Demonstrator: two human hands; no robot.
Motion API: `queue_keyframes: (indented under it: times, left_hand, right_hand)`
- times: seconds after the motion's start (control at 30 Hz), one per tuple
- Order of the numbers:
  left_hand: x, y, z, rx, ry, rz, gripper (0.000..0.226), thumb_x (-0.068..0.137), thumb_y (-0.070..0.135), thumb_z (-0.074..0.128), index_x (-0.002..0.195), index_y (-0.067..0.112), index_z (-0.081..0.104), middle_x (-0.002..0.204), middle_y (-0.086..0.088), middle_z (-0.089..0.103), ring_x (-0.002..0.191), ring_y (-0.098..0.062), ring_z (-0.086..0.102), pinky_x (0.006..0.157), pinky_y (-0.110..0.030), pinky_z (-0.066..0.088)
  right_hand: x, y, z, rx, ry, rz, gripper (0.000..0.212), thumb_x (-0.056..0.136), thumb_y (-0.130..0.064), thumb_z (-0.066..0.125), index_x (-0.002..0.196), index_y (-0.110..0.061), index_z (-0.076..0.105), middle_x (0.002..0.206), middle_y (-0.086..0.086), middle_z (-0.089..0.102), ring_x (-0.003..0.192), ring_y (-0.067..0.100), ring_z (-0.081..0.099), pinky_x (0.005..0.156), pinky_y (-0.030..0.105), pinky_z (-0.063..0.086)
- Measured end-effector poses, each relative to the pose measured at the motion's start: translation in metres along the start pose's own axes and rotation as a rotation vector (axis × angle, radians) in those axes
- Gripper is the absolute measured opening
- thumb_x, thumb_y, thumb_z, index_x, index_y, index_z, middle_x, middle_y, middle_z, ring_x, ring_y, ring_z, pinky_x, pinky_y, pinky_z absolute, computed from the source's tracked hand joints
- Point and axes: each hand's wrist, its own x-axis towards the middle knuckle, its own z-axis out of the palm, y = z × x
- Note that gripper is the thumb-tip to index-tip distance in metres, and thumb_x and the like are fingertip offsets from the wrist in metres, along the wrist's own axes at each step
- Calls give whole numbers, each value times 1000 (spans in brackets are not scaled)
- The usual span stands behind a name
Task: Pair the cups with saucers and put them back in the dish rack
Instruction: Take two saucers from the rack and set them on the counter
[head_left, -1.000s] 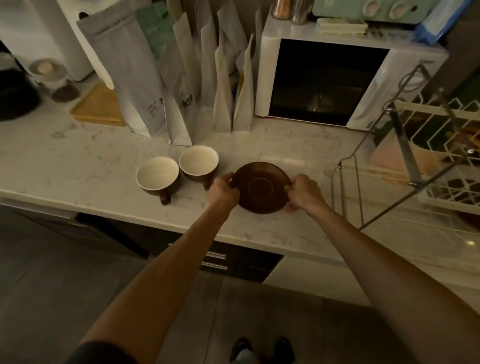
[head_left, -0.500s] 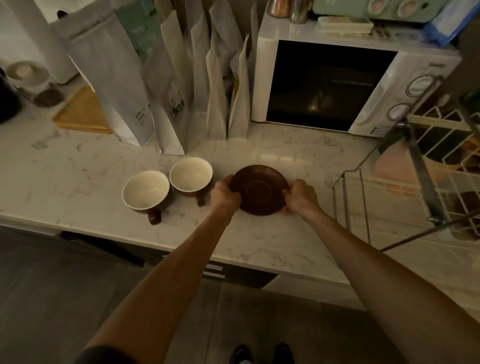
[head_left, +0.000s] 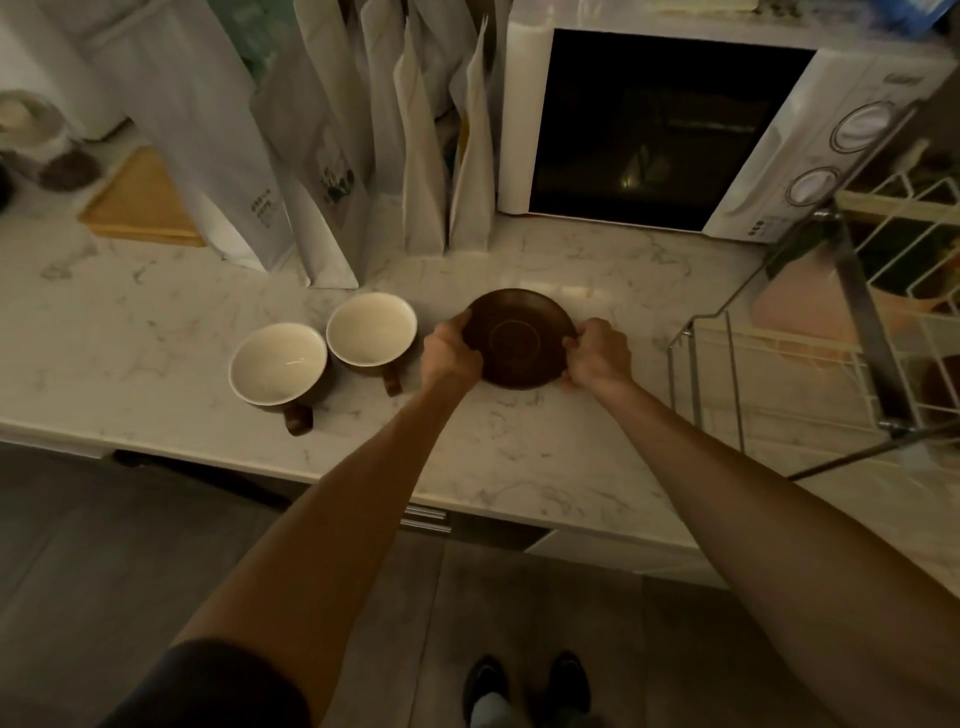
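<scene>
A dark brown saucer is at the middle of the marble counter. My left hand grips its left rim and my right hand grips its right rim. Whether it is one saucer or a stack I cannot tell. Two brown cups with cream insides stand to the left, side by side: the nearer cup and the farther cup, both with handles pointing toward me. The wire dish rack stands at the right edge.
A white microwave stands behind the saucer. Several tall white paper bags lean at the back left, beside a wooden board. The counter's front edge runs below my forearms.
The view has shifted; both hands keep the same grip on the saucer's rims. The saucer sits a little farther back on the counter than before. The cups have not moved.
</scene>
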Motion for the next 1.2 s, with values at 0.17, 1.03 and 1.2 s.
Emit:
queue_keyframes:
  times: [0.17,1.03,1.2]
  left_hand:
    - [-7,7,-4,174,-118,49,57,92,20,52,146,12,35,142,-17,48,129,-34,47,106,-39,40]
    - [-201,47,-8,998,-561,606,63,92,52,47,147,31,26,147,-2,44,131,-24,44,107,-45,38]
    - [-238,75,37,953,-667,673,63,89,54,50,146,38,26,144,2,48,126,-21,48,103,-45,42]
  right_hand:
    - [-10,-2,-6,-75,-7,-17,36,98,-34,47,126,-13,56,119,13,65,97,37,68,86,42,55]
    - [-196,67,-122,-639,-465,-475,67,90,-57,54,148,-33,31,146,3,48,125,24,50,98,37,44]
    - [-206,128,-170,-651,-468,-368,67,88,-60,53,147,-39,29,148,1,46,123,23,50,87,34,39]
